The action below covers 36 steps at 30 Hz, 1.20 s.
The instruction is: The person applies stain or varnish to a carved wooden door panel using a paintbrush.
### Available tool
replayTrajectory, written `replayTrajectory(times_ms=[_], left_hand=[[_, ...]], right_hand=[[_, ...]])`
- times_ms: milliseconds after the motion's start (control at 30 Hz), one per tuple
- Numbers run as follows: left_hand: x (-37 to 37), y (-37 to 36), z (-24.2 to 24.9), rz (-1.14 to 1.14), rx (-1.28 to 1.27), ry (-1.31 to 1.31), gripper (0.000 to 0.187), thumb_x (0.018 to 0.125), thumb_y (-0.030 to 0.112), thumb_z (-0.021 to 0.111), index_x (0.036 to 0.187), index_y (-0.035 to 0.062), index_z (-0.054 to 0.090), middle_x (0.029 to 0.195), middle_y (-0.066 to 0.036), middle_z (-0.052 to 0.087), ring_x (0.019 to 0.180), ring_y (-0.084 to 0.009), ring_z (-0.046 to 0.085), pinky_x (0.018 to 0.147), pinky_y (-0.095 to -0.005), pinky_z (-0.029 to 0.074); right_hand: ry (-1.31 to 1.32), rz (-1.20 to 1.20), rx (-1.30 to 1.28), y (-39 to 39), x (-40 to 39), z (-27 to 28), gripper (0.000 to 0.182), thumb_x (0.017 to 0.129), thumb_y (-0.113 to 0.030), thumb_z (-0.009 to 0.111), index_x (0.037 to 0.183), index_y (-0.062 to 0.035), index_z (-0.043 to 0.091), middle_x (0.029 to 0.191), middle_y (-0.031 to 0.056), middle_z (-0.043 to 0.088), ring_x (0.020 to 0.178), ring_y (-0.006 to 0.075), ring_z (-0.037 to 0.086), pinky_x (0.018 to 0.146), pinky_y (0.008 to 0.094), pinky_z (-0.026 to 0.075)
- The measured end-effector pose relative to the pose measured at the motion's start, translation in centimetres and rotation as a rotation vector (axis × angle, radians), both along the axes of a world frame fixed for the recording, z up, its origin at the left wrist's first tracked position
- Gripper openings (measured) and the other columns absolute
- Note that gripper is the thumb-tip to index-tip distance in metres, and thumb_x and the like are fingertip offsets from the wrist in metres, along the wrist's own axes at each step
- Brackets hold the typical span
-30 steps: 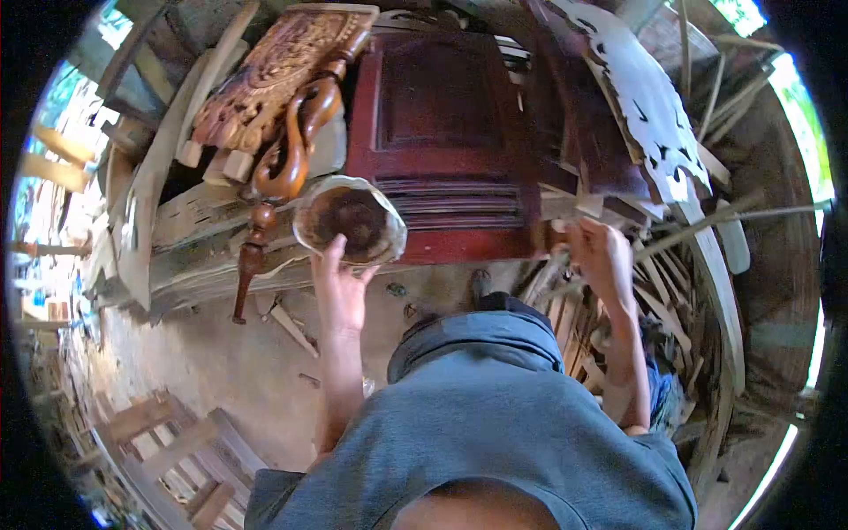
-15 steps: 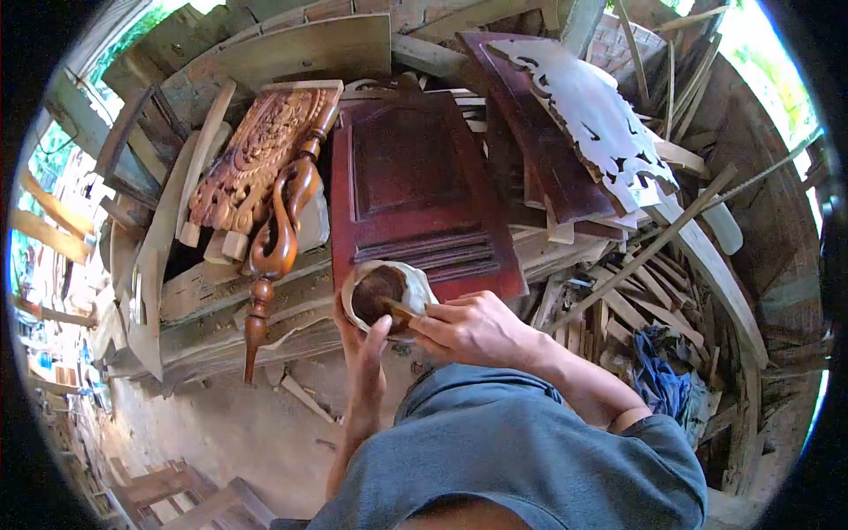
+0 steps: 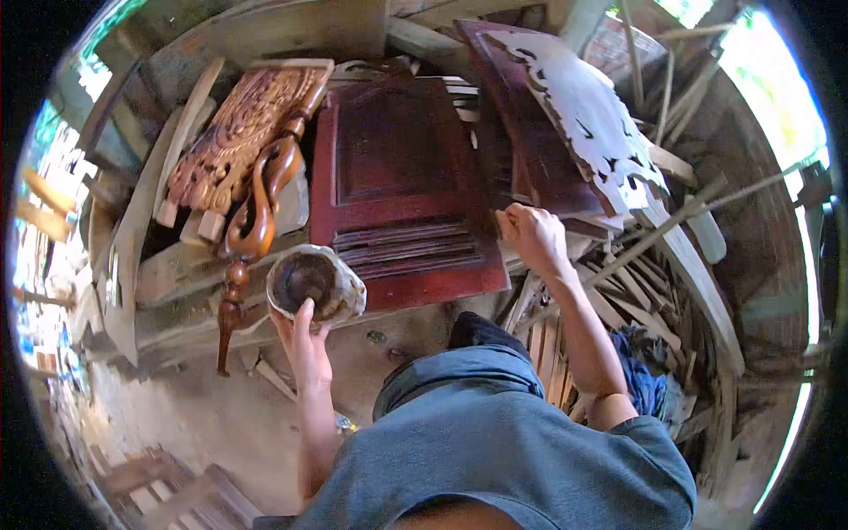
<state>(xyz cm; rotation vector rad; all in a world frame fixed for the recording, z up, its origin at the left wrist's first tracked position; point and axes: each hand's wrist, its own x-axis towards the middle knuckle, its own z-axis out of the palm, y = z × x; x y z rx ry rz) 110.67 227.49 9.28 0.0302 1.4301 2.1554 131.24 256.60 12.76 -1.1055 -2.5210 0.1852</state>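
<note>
Gripping bowl (image 3: 350, 293), left hand (image 3: 306, 346); right hand (image 3: 536, 237), contents unclear.

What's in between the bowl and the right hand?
Between the bowl and the right hand lies the slatted red panel, as the head view shows.

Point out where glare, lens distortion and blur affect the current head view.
Head view: daylight blows out to white at the upper right edge and along the left; heavy fisheye bending, with black corners; a soft sheen on the dark red panel; the carved wood reads fairly clearly, while whatever the right hand may hold is too indistinct to tell.
</note>
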Motion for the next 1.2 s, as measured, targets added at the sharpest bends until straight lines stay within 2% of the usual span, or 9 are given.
replayTrajectory(times_ms=[300, 433, 500, 700, 833, 1000, 1067, 1100, 1200], left_hand=[[2.5, 2.4, 0.0, 0.175, 0.005, -0.046, 0.075, 0.086, 0.018, 0.061, 0.148, 0.0284, 0.021, 0.146, -0.007, 0.033, 0.13, -0.0266, 0.039, 0.097, -0.0525, 0.041], [4.0, 3.8, 0.1, 0.332, -0.015, -0.087, 0.067, 0.086, 0.021, 0.064, 0.144, 0.0246, 0.031, 0.142, -0.01, 0.037, 0.129, -0.029, 0.04, 0.094, -0.0579, 0.048], [3.8, 3.6, -0.4, 0.332, -0.078, -0.114, 0.067, 0.087, 0.022, 0.063, 0.145, 0.0246, 0.03, 0.143, -0.01, 0.037, 0.13, -0.0293, 0.039, 0.094, -0.059, 0.046], [3.5, 5.5, -0.4, 0.398, -0.054, -0.116, 0.064, 0.088, 0.018, 0.06, 0.144, 0.0228, 0.03, 0.144, -0.008, 0.036, 0.13, -0.0295, 0.04, 0.1, -0.0586, 0.04], [3.8, 7.9, 0.2, 0.356, -0.05, -0.141, 0.054, 0.09, 0.025, 0.058, 0.139, 0.0131, 0.04, 0.136, -0.01, 0.047, 0.125, -0.0308, 0.045, 0.1, -0.0595, 0.04], [4.4, 10.2, 1.2, 0.23, -0.025, -0.164, 0.054, 0.091, 0.031, 0.054, 0.139, 0.0114, 0.039, 0.14, -0.012, 0.043, 0.13, -0.0305, 0.043, 0.104, -0.0568, 0.038], [4.6, 10.1, 0.7, 0.259, -0.035, -0.154, 0.055, 0.091, 0.032, 0.054, 0.14, 0.0114, 0.038, 0.14, -0.013, 0.043, 0.13, -0.0309, 0.042, 0.104, -0.0562, 0.037], [4.8, 9.9, 0.4, 0.286, -0.043, -0.152, 0.057, 0.091, 0.033, 0.054, 0.141, 0.0115, 0.037, 0.141, -0.013, 0.042, 0.13, -0.0313, 0.042, 0.105, -0.0556, 0.037], [5.7, 9.6, -0.1, 0.332, -0.113, -0.146, 0.058, 0.09, 0.033, 0.057, 0.14, 0.0101, 0.037, 0.142, -0.014, 0.041, 0.131, -0.0321, 0.041, 0.106, -0.0546, 0.036]], right_hand=[[0.38, 0.603, -0.612, -3.7, -14.9, -3.5, 0.019, 0.088, -0.022, 0.058, 0.088, -0.0058, 0.068, 0.079, 0.02, 0.067, 0.072, 0.0383, 0.065, 0.063, 0.0417, 0.054], [0.388, 0.52, -0.991, -0.3, -15.8, -3.9, 0.022, 0.092, -0.017, 0.057, 0.095, 0.0008, 0.068, 0.078, 0.014, 0.071, 0.069, 0.0254, 0.07, 0.063, 0.0359, 0.054], [0.425, 0.526, -0.869, 3.7, -14.4, -5.6, 0.022, 0.093, -0.017, 0.057, 0.097, 0.0016, 0.068, 0.078, 0.0106, 0.072, 0.07, 0.0169, 0.069, 0.062, 0.033, 0.054], [0.323, 0.31, -0.47, 11.2, -14.1, -2.6, 0.021, 0.093, -0.017, 0.059, 0.083, 0.0003, 0.066, 0.073, 0.0154, 0.066, 0.061, 0.0275, 0.066, 0.055, 0.0348, 0.051], [0.51, 0.812, -0.576, 7.4, -18.9, -4.2, 0.023, 0.092, -0.023, 0.06, 0.09, -0.0019, 0.069, 0.08, 0.0151, 0.069, 0.072, 0.0362, 0.068, 0.063, 0.0403, 0.053], [0.198, 0.966, -1.021, 8.6, -25.8, -5.8, 0.021, 0.091, -0.021, 0.06, 0.097, -0.0035, 0.07, 0.084, 0.0139, 0.071, 0.073, 0.0262, 0.07, 0.065, 0.0373, 0.055], [0.328, 1.019, -0.604, 12.5, -29.5, -9.6, 0.022, 0.095, -0.02, 0.058, 0.1, -0.0012, 0.069, 0.079, 0.0097, 0.071, 0.065, 0.0146, 0.068, 0.062, 0.0313, 0.056], [0.212, 0.851, -0.892, 14.1, -30.6, -7.8, 0.023, 0.093, -0.021, 0.059, 0.1, -0.0018, 0.069, 0.08, 0.0118, 0.071, 0.068, 0.0172, 0.069, 0.066, 0.0327, 0.057], [0.293, 0.726, -0.581, 16.6, -33.7, -8.0, 0.023, 0.093, -0.021, 0.059, 0.101, -0.002, 0.069, 0.079, 0.0117, 0.071, 0.067, 0.0171, 0.069, 0.065, 0.0335, 0.057]])
